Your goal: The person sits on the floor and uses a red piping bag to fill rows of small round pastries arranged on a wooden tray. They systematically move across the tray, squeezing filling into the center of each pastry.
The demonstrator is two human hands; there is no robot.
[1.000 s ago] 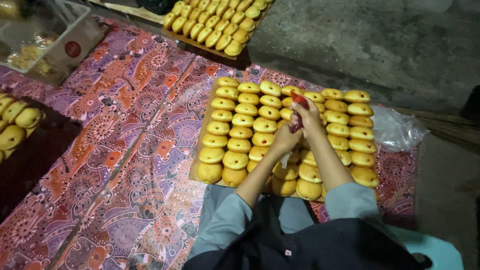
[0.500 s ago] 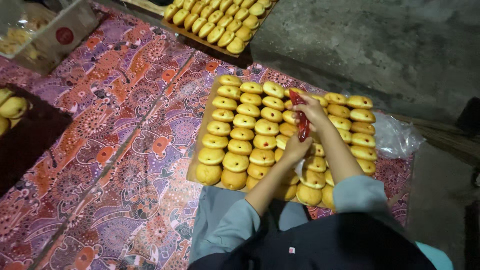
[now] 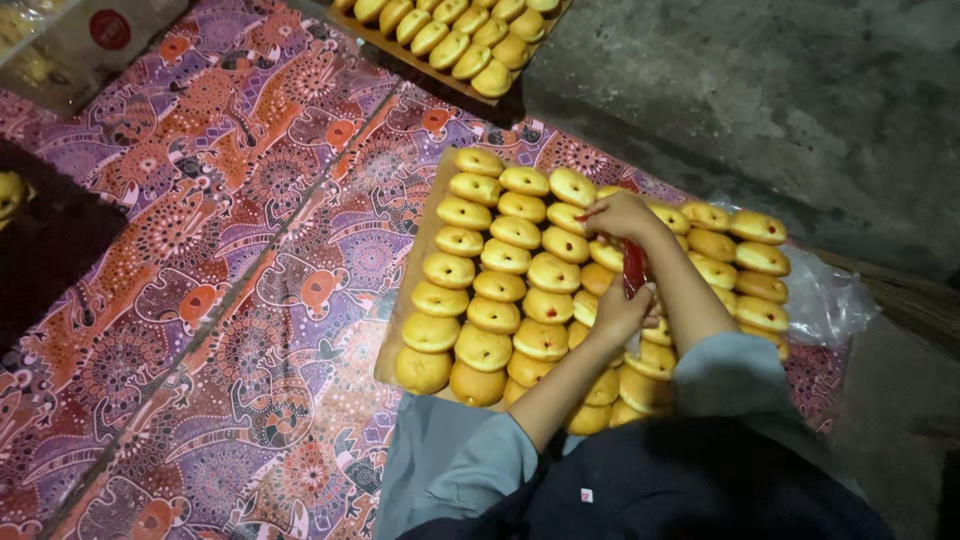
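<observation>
**Two hands and a red piping bag over a board of golden buns**

At the far left edge of the patterned mat (image 3: 230,300) lies a dark tray (image 3: 45,250), with one yellow bun just showing at its left rim. Near the mat's top left corner stands a clear plastic box (image 3: 75,45), only partly in view. The mat itself is purple and orange, printed with animal shapes, and covers the floor.

Right of the mat's middle rests a wooden board (image 3: 405,300) packed with rows of round golden buns (image 3: 495,285), set touching one another. Several of the buns near the middle of the board carry a small red dot on top.

The left hand (image 3: 618,312) sits over the buns near the board's middle, its grip closed round the lower end of a small red piping bag (image 3: 634,268). The right hand (image 3: 622,215) is just above it, toward the board's far edge, fingers curled onto the upper end of the same bag, which stands between the two hands, close over the buns. How tightly either hand presses cannot be told. Both forearms come out of grey-blue sleeves (image 3: 455,460) at the board's near edge.

Along the top edge a second board of buns (image 3: 455,45) lies on the mat's far edge. At the board's right edge crumpled clear plastic (image 3: 825,300) spreads onto the grey concrete floor (image 3: 760,110).
</observation>
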